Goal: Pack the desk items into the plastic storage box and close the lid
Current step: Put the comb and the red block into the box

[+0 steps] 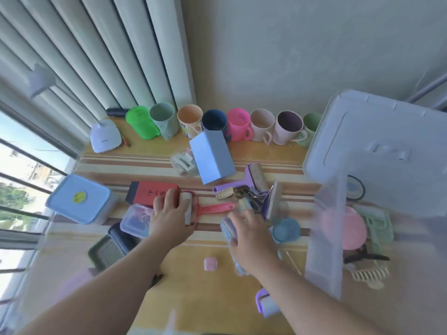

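L hand (169, 215) grips the roller end of a red lint roller (198, 209), its handle pointing off toward the R hand (249, 235), which lies over a pale blue brush-like item (228, 228) w/ fingers curled on it, tho blur hides the exact grip. The clear plastic storage box (324, 238) stands just right of the R hand, lid (377, 151) raised above it, contents too blurred to tell; outboard of the L hand sit a small clear tub (135, 220) w/ dark bits inside and a closed blue-lidded container (79, 199). Beyond both hands a blue square holder (212, 157) lies tipped over, then a row of mugs (239, 125) at the wall.
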Demonstrator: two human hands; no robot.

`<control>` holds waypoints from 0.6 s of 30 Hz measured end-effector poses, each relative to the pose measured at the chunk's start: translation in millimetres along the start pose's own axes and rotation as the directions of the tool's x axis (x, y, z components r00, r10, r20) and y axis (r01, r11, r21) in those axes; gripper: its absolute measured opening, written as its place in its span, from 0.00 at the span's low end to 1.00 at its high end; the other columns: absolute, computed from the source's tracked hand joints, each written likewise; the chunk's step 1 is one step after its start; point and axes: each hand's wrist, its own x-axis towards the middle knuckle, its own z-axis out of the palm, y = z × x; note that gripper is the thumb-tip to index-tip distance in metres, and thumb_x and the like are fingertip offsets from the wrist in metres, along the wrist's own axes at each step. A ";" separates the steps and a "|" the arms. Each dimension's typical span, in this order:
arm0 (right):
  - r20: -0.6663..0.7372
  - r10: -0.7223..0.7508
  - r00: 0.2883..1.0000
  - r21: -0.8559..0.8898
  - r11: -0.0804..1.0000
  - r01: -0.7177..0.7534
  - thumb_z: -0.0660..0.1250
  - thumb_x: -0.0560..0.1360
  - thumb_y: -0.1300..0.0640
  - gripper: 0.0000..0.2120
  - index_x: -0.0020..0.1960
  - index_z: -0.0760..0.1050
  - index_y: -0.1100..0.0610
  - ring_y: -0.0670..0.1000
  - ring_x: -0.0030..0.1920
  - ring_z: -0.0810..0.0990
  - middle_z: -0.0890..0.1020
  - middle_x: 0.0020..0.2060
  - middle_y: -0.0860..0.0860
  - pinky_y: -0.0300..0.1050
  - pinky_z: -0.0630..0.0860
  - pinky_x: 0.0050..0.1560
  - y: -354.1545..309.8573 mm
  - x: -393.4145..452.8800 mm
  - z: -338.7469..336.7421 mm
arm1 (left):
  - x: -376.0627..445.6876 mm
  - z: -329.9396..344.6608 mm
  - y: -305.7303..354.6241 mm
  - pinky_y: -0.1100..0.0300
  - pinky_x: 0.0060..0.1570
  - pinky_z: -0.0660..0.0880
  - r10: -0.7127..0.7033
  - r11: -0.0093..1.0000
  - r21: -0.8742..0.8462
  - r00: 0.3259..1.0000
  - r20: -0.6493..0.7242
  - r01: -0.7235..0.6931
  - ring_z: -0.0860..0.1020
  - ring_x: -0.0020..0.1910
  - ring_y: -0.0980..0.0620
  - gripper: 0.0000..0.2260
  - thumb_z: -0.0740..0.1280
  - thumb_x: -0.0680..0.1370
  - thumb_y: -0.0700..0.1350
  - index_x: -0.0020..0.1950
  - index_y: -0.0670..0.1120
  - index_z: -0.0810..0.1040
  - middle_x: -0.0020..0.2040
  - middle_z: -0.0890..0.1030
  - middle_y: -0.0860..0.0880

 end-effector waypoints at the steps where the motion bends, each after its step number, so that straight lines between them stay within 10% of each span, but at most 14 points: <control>1: 0.044 0.044 0.998 -0.023 0.999 -0.043 0.69 0.75 0.54 0.27 0.72 0.66 0.47 0.58 0.61 0.73 0.70 0.63 0.52 0.56 0.77 0.55 -0.8 2.2 10.8 | 0.8 3.1 0.1 0.40 0.69 0.67 0.025 1.000 0.019 1.000 -0.008 -0.025 0.56 0.71 0.36 0.32 0.67 0.74 0.61 0.76 0.60 0.62 0.79 0.54 0.47; 8: 0.189 0.268 0.945 -0.129 0.961 -0.246 0.73 0.74 0.38 0.44 0.80 0.50 0.43 0.60 0.66 0.72 0.67 0.67 0.57 0.55 0.74 0.59 -2.6 8.7 56.8 | -3.2 23.1 8.2 0.50 0.63 0.73 0.062 0.996 0.062 0.997 -0.041 -0.060 0.58 0.67 0.41 0.37 0.68 0.72 0.42 0.79 0.57 0.61 0.73 0.59 0.45; 13: 0.169 0.237 0.957 -0.187 0.961 -0.205 0.74 0.76 0.45 0.46 0.82 0.45 0.42 0.61 0.69 0.70 0.68 0.69 0.55 0.55 0.73 0.61 1.0 9.4 63.1 | 22.4 15.6 0.3 0.42 0.70 0.62 0.156 0.980 0.148 0.971 -0.179 -0.130 0.63 0.70 0.38 0.42 0.71 0.64 0.71 0.75 0.61 0.64 0.72 0.62 0.43; 18: 0.105 0.183 0.977 -0.041 0.983 -0.180 0.70 0.75 0.53 0.44 0.83 0.48 0.43 0.56 0.62 0.74 0.72 0.62 0.49 0.53 0.79 0.49 5.0 6.1 44.5 | 73.3 -19.7 -46.9 0.36 0.76 0.52 0.161 0.977 0.119 0.980 0.115 -0.175 0.53 0.81 0.41 0.54 0.68 0.59 0.77 0.80 0.67 0.47 0.82 0.58 0.50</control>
